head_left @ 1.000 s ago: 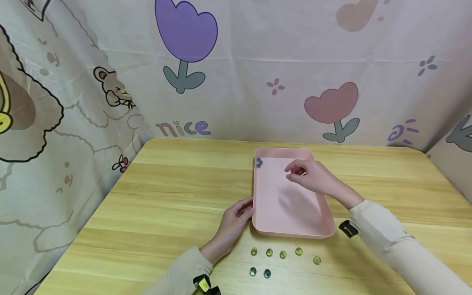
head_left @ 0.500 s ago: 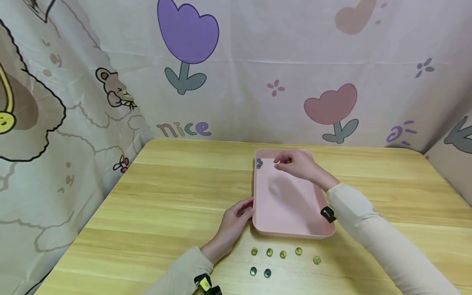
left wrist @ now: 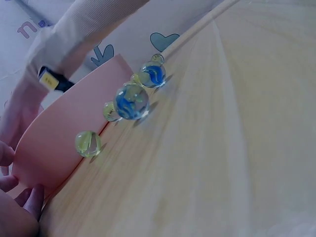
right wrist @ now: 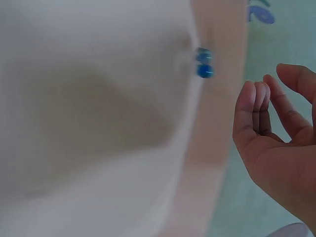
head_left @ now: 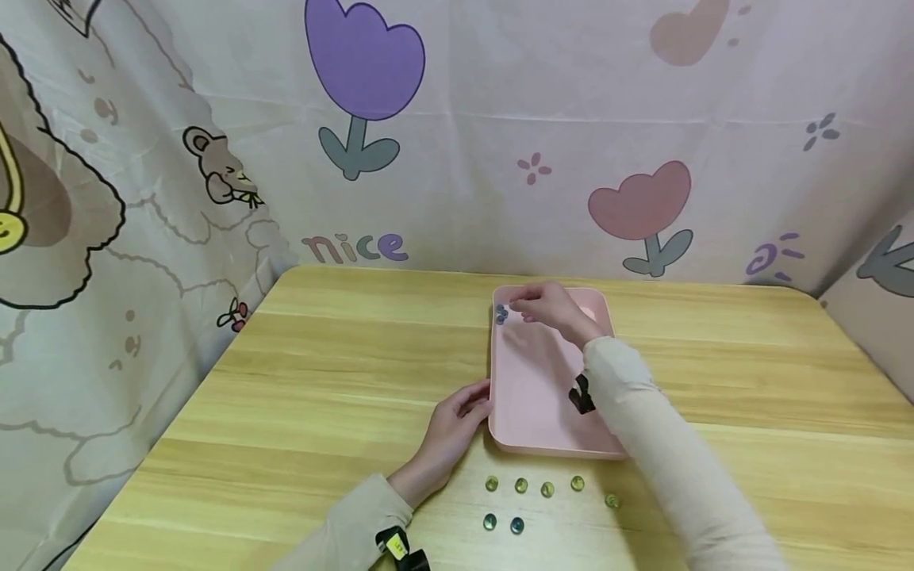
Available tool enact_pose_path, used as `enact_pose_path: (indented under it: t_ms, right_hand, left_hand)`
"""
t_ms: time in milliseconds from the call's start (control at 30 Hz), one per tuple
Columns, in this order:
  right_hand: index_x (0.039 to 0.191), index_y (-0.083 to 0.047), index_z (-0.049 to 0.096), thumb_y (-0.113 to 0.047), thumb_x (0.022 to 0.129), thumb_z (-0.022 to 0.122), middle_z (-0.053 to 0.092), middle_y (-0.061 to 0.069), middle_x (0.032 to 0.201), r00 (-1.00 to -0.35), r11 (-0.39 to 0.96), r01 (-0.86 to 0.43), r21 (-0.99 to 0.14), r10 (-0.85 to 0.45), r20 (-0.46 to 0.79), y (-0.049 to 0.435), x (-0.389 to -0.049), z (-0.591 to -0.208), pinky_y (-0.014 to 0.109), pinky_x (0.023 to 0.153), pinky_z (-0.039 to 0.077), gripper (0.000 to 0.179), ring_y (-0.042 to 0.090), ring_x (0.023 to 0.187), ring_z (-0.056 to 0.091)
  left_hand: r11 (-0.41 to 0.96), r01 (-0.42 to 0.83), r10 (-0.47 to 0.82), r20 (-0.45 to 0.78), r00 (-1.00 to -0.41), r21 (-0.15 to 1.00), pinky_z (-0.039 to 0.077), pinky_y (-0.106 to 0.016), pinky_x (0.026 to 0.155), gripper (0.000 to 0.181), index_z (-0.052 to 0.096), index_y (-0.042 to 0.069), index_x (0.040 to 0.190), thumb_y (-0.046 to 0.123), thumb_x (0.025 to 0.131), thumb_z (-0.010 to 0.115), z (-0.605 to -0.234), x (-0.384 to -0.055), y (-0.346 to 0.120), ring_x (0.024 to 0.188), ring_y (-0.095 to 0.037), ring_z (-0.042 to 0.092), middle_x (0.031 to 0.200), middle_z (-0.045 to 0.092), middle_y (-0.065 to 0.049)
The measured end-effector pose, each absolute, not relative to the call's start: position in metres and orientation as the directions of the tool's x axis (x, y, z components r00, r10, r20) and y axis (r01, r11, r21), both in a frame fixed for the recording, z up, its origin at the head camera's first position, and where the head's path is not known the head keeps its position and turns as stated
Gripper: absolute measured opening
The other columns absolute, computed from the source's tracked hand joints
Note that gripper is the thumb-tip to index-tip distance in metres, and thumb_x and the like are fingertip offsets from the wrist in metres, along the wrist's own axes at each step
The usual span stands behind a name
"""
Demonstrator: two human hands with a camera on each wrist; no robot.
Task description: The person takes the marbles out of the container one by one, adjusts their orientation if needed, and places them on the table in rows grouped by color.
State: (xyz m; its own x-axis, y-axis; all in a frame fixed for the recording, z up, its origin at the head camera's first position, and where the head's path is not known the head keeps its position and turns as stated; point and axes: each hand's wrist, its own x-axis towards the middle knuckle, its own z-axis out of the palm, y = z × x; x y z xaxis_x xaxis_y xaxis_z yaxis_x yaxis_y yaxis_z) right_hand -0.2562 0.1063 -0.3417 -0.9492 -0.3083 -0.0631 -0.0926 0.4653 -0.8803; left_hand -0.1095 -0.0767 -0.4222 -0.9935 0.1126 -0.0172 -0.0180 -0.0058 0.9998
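Note:
A pink tray (head_left: pixel 524 412) lies on the wooden table, with several blue marbles (head_left: pixel 502 315) clustered in its far left corner. My right hand (head_left: pixel 553 308) hovers over the tray's far end, fingertips just right of that cluster. In the right wrist view its fingers (right wrist: pixel 245 106) are loosely bent, thumb apart, and no marble shows between them. My left hand (head_left: pixel 446 436) rests at the tray's left side, fingers against the outer wall. Before the near wall lie a row of several yellow-green marbles (head_left: pixel 547 489) and two blue-swirled marbles (left wrist: pixel 132 101).
The wooden table (head_left: pixel 343 357) extends to both sides of the tray. A printed cloth (head_left: pixel 485 159) hangs along its back edge and left side. Black wrist straps (head_left: pixel 584 395) sit on both sleeves.
My right hand has moved left across the tray to the blue cluster in its corner. The left hand, the tray and the marbles on the table have stayed put.

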Motion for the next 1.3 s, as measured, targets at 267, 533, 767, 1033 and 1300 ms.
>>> enact_pose_path:
  t_ms: [267, 533, 767, 1033, 1300]
  right_hand:
    - [0.113, 0.014, 0.062, -0.002, 0.093, 0.058, 0.064, 0.027, 0.107, -0.976, 0.395, -0.009, -0.919, -0.202, -0.077, 0.093, -0.267, -0.366, 0.032, 0.075, 0.056, 0.027, 0.021, 0.076, 0.061]
    - [0.099, 0.014, 0.065, 0.001, 0.089, 0.064, 0.067, 0.012, 0.086, -0.977, 0.392, -0.018, -0.920, -0.204, -0.068, 0.090, -0.272, -0.383, 0.021, 0.063, 0.053, 0.016, 0.011, 0.065, 0.057]
    - [0.097, 0.013, 0.067, 0.001, 0.088, 0.066, 0.066, 0.011, 0.084, -0.975, 0.459, -0.068, -0.886, -0.218, -0.039, 0.086, -0.272, -0.383, 0.020, 0.061, 0.048, 0.015, 0.013, 0.068, 0.054]
    - [0.092, 0.009, 0.071, 0.001, 0.082, 0.069, 0.068, 0.010, 0.084, -0.974, 0.580, -0.112, -0.807, -0.224, -0.026, 0.084, -0.270, -0.382, 0.020, 0.061, 0.041, 0.013, 0.012, 0.070, 0.050]
    - [0.088, 0.007, 0.071, -0.002, 0.081, 0.072, 0.066, 0.007, 0.081, -0.970, 0.621, -0.143, -0.770, -0.242, -0.016, 0.082, -0.271, -0.382, 0.023, 0.063, 0.039, 0.011, 0.015, 0.071, 0.048]
  left_hand:
    - [-0.014, -0.021, 0.112, -0.020, -0.994, 1.000, 0.048, -0.028, 0.096, 0.041, 0.053, -0.005, 0.133, 0.010, 0.096, 0.058, -0.421, -0.109, -0.077, 0.115, -0.028, 0.056, 0.124, 0.060, -0.019]
    - [-0.007, -0.031, 0.115, -0.030, -0.993, 0.999, 0.047, -0.029, 0.097, 0.041, 0.054, -0.003, 0.133, 0.012, 0.095, 0.059, -0.423, -0.110, -0.076, 0.114, -0.026, 0.057, 0.123, 0.061, -0.016]
    - [-0.006, -0.020, 0.109, -0.019, -0.994, 1.000, 0.047, -0.031, 0.097, 0.040, 0.055, -0.004, 0.132, 0.011, 0.095, 0.059, -0.422, -0.110, -0.077, 0.114, -0.027, 0.057, 0.123, 0.061, -0.017]
    - [-0.012, -0.009, 0.107, -0.008, -0.994, 1.000, 0.047, -0.033, 0.098, 0.041, 0.054, -0.006, 0.132, 0.010, 0.094, 0.060, -0.420, -0.108, -0.077, 0.114, -0.028, 0.056, 0.123, 0.060, -0.019]
    - [-0.009, 0.000, 0.110, 0.001, -0.994, 1.000, 0.047, -0.034, 0.097, 0.041, 0.053, -0.006, 0.132, 0.010, 0.095, 0.059, -0.421, -0.108, -0.077, 0.115, -0.029, 0.056, 0.124, 0.060, -0.020]
